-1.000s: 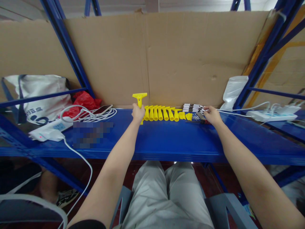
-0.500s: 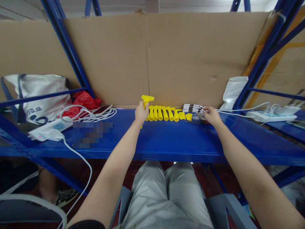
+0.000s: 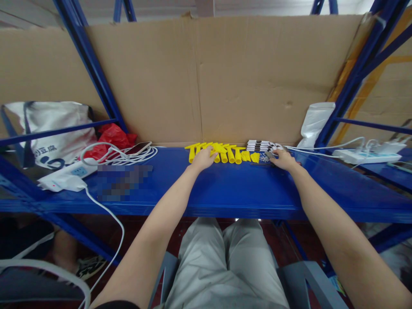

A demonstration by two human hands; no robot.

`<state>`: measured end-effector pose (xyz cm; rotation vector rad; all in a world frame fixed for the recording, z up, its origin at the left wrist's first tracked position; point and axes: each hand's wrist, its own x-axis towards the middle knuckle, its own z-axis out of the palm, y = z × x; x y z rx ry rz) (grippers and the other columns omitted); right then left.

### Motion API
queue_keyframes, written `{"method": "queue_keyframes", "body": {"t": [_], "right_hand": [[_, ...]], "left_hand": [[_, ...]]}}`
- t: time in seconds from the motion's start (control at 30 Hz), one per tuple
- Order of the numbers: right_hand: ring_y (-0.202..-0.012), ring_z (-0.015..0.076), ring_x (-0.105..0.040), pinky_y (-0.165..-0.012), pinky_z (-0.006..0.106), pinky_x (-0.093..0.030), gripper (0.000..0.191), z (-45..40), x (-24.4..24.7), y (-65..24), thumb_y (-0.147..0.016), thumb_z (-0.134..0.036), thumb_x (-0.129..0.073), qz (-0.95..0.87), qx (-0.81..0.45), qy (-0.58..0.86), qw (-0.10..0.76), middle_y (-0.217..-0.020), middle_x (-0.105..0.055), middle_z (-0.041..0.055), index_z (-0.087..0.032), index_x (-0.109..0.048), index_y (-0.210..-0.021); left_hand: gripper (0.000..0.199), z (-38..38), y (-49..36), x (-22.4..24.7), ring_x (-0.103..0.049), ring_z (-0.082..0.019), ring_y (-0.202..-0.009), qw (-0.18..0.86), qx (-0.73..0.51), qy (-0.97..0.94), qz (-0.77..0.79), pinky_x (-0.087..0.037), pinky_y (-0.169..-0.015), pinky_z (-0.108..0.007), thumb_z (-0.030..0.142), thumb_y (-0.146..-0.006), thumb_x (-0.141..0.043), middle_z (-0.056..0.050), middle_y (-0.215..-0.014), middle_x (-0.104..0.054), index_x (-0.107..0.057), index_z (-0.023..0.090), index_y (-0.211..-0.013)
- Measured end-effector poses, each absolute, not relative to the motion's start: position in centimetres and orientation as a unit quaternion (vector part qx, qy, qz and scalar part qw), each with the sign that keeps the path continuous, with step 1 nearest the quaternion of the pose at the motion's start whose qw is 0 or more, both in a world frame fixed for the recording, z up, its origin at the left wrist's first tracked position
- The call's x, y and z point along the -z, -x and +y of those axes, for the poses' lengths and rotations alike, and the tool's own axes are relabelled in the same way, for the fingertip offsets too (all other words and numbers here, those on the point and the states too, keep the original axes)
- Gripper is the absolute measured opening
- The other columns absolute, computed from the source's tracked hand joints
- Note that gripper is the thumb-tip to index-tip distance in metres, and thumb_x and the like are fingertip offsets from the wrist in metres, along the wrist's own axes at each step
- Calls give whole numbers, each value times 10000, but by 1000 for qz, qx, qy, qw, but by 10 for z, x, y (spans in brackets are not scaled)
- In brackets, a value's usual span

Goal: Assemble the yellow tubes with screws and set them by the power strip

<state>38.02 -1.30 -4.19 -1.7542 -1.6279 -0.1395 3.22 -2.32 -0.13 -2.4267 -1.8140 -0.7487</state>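
My left hand (image 3: pixel 203 159) is closed on a yellow plastic scraper handle (image 3: pixel 220 148), whose wide end shows past the fingertips. It is low over a row of several like yellow handles (image 3: pixel 238 156) with round, hollow ends toward me. Beside that row lie smaller yellow pieces (image 3: pixel 255 157) and a scatter of small silvery bits (image 3: pixel 264 157), perhaps screws. My right hand (image 3: pixel 285 160) rests at their right with bent fingers. Something dark grey is at its fingertips, too small to make out. Behind it are stacked black-and-white packets (image 3: pixel 259 145).
A blue shelf (image 3: pixel 241 189) carries everything, backed by a tall cardboard sheet (image 3: pixel 251 77). Left are a power strip (image 3: pixel 69 176), coiled white cables (image 3: pixel 138 156), a red bag (image 3: pixel 117 135) and a cloth bag (image 3: pixel 54 128). Another power strip (image 3: pixel 363 157) and a white pouch (image 3: pixel 317 124) are right.
My left hand has come down and to the right with the yellow scraper handle, from above the row's left end. My right hand has lowered slightly toward the silvery bits.
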Motion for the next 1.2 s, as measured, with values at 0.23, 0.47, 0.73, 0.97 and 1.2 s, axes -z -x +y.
{"method": "queue_keyframes", "body": {"t": [0.23, 0.47, 0.73, 0.97, 1.2], "right_hand": [[-1063, 346, -542, -871, 523, -411, 448, -30, 25, -378, -660, -488, -620, -572, 31, 784, 240, -1082, -638, 135, -214, -661, -1011], [-1061, 303, -576, -903, 488, -399, 313, -45, 9, -367, -733, -255, -548, -512, -8, 840, 179, -1110, -647, 110, -236, -681, -1015], [-1089, 344, -540, -905, 565, -342, 457, -37, 9, -348, -773, -479, -501, -491, 26, 858, 148, -1139, -612, 186, -152, -645, -1058], [-1116, 348, -524, -895, 543, -347, 623, -37, 9, -339, -831, -595, -365, -491, 28, 861, 131, -1171, -583, 228, -107, -607, -1134], [-1128, 329, -523, -957, 552, -286, 600, -40, 9, -336, -857, -562, -355, -499, 41, 855, 138, -1180, -585, 214, -109, -584, -1176]], "left_hand": [[374, -25, -32, 2, -569, -226, -1110, 21, 225, 792, -568, -415, -920, -310, 378, -916, -415, -108, -1205, -617, -560, 147, -1171], [397, -28, -32, 2, -572, -249, -1104, 22, 222, 796, -563, -425, -914, -346, 374, -913, -407, -119, -1199, -622, -557, 144, -1199], [378, -27, -34, 3, -577, -252, -1099, 21, 217, 804, -553, -420, -928, -356, 381, -901, -425, -117, -1179, -633, -572, 154, -1164], [383, -27, -33, 3, -575, -249, -1105, 18, 215, 807, -549, -426, -927, -359, 370, -905, -409, -118, -1190, -629, -555, 150, -1182], [396, -26, -34, 4, -565, -247, -1121, 14, 214, 807, -551, -414, -944, -361, 381, -903, -417, -117, -1200, -623, -549, 150, -1196]]}}
